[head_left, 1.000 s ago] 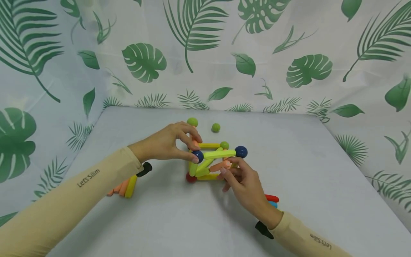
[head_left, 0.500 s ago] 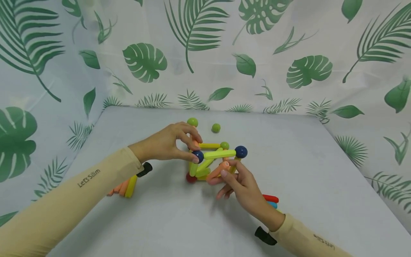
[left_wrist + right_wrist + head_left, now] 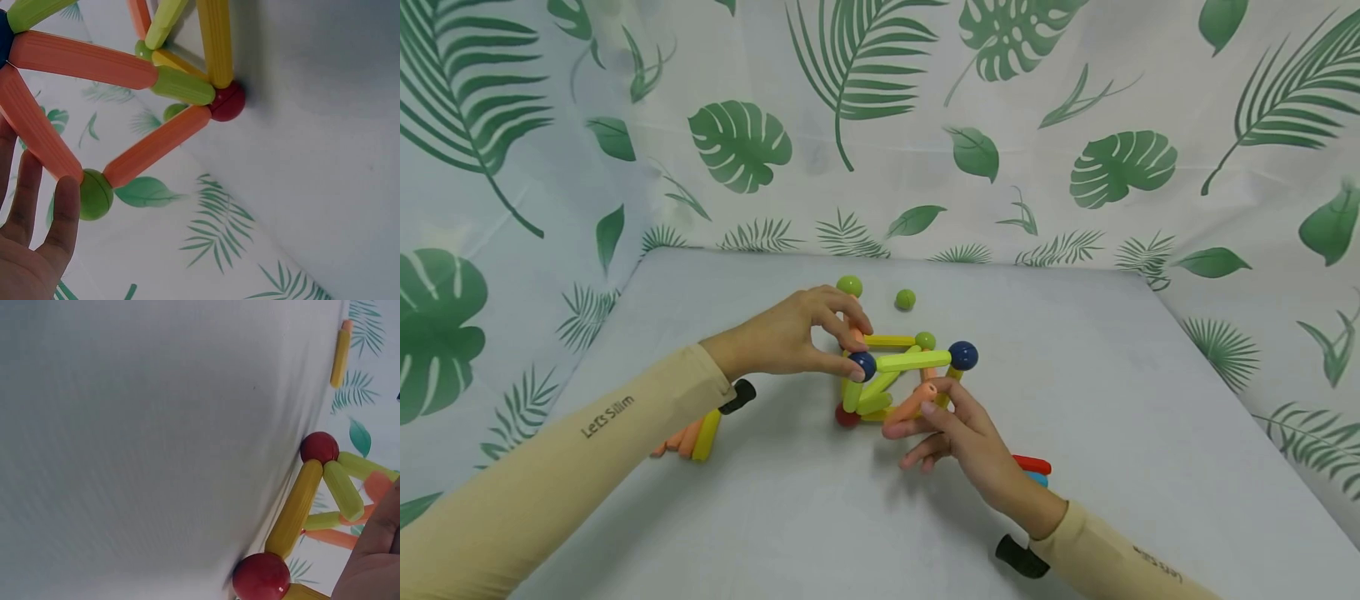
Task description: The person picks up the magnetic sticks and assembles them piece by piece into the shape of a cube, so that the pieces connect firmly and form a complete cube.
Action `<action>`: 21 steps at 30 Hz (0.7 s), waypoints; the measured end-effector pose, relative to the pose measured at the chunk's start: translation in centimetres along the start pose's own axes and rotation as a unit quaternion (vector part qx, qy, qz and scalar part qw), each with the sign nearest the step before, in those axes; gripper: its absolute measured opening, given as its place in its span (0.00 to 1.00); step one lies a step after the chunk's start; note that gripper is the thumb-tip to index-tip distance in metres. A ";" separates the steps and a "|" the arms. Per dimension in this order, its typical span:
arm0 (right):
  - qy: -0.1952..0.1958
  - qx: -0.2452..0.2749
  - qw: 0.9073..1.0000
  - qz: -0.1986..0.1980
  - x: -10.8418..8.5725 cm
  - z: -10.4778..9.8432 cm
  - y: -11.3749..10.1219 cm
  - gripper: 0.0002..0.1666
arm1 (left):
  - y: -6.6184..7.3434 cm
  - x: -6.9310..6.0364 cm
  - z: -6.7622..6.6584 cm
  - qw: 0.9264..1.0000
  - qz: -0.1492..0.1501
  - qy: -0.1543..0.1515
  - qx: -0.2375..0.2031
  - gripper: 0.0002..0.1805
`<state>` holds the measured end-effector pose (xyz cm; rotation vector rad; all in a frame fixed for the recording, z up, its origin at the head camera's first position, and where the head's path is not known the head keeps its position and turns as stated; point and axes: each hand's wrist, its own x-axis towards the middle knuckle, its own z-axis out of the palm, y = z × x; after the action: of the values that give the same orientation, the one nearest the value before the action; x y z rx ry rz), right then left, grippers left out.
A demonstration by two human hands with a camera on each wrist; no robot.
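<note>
A frame of coloured magnetic building sticks and balls stands mid-table. My left hand point(image 3: 801, 332) pinches its near upper blue ball point(image 3: 862, 367), thumb in front. From that ball a lime stick point(image 3: 913, 361) runs to a second blue ball point(image 3: 963, 356). In front of the frame, my right hand point(image 3: 977, 437) holds a loose orange stick point(image 3: 910, 406) between thumb and fingers, tilted. A red ball point(image 3: 847, 414) forms a lower corner. In the left wrist view, spread fingers lie near a green ball point(image 3: 95, 195) joining two orange sticks. The right hand covers part of the frame's near right side.
A loose green ball point(image 3: 906, 299) lies behind the frame. Orange and yellow sticks point(image 3: 704, 435) lie at the left, partly behind the left sleeve. Red and blue sticks point(image 3: 1032, 464) lie beside the right wrist. Leaf-printed cloth point(image 3: 880, 167) rises behind the table.
My right hand has drawn the orange stick slightly down and toward me, tilting it from nearly level to steeper. The left hand stays on the blue ball.
</note>
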<state>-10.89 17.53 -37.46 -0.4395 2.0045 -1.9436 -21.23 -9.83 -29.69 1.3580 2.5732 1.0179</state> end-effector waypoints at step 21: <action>0.010 -0.055 0.997 0.050 -0.6 0.0 0.9 0.21 | 0.0 0.1 0.0 1.000 0.005 -0.002 0.000 0.13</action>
<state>-10.38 17.85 -38.39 -0.3404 2.1101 -1.7924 -21.26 -9.76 -29.65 1.3722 2.5668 1.0155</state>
